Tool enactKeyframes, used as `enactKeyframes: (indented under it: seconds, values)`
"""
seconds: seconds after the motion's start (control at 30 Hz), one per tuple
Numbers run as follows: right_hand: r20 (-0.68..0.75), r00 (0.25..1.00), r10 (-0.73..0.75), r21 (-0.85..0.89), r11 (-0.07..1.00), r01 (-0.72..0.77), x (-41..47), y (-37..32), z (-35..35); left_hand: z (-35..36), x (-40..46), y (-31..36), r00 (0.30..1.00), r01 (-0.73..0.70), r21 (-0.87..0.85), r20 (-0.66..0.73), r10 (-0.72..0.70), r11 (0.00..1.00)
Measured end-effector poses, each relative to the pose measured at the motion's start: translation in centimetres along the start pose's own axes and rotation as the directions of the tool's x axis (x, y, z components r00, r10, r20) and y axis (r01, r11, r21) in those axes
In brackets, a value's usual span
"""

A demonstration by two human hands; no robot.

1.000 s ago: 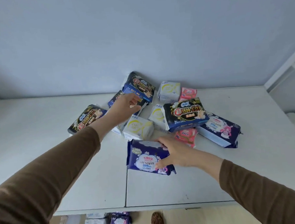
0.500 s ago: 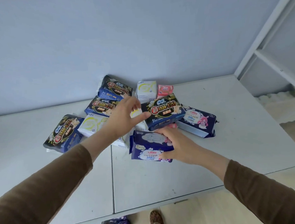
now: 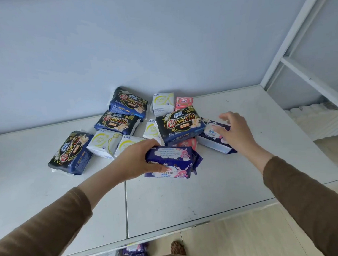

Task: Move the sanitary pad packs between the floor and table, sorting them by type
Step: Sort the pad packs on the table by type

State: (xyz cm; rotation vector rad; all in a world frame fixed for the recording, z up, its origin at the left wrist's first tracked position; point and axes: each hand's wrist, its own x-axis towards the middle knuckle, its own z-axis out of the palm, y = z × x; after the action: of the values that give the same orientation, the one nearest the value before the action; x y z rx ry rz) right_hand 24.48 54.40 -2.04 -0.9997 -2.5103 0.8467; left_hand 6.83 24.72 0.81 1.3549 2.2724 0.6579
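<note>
Four black-and-blue packs are lying on the white table: one towards the left edge, two stacked near the back edge against the wall, and one sitting on top of the middle cluster. Four white packs with yellow print are showing, two side by side left of centre, one half hidden under the black pack, one standing at the back edge. Two pink packs are visible, one at the back edge and one peeking out beneath the cluster. Two purple packs are lying nearer the front: the left hand is gripping the nearer purple pack, fingers curled over its top and thumb on its front, while the right hand is hovering with spread fingers over the other purple pack towards the right edge, and contact cannot be told. More packs are lying on the floor below the front edge, too cropped to count.
</note>
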Motion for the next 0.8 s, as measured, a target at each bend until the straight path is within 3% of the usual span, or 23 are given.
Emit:
enactKeyframes:
  seconds: [0.07,0.17,0.23,0.37,0.63,0.8]
  values:
    - [0.112,0.977,0.181,-0.299,0.944,-0.14,1.4,2.5,-0.2,0.4,-0.3,0.1,1.0,0.004,-0.009,0.009,-0.003,1.0]
    - [0.254,0.904,0.344,-0.438,0.874,-0.21,2.7,3.9,-0.4,0.6,-1.0,0.5,1.0,0.025,-0.037,0.014,-0.024,0.999]
    - [0.305,0.883,0.357,-0.346,0.905,-0.246,2.4,4.0,-0.4,0.6,-1.6,0.8,0.999,0.044,-0.057,0.01,-0.043,0.997]
    - [0.266,0.885,0.381,-0.116,0.924,-0.363,-0.7,3.7,-0.1,1.1,-3.5,1.0,0.997,0.074,-0.097,-0.007,-0.075,0.992]
    - [0.149,0.937,0.317,0.001,0.947,-0.321,-11.2,2.5,-0.7,3.2,-10.7,0.6,0.995,0.018,-0.08,-0.101,-0.026,0.997]
    - [0.173,0.934,0.313,0.274,0.895,-0.351,-21.7,0.2,-0.5,5.7,-19.0,0.5,0.994,0.028,-0.098,-0.102,-0.038,0.995]
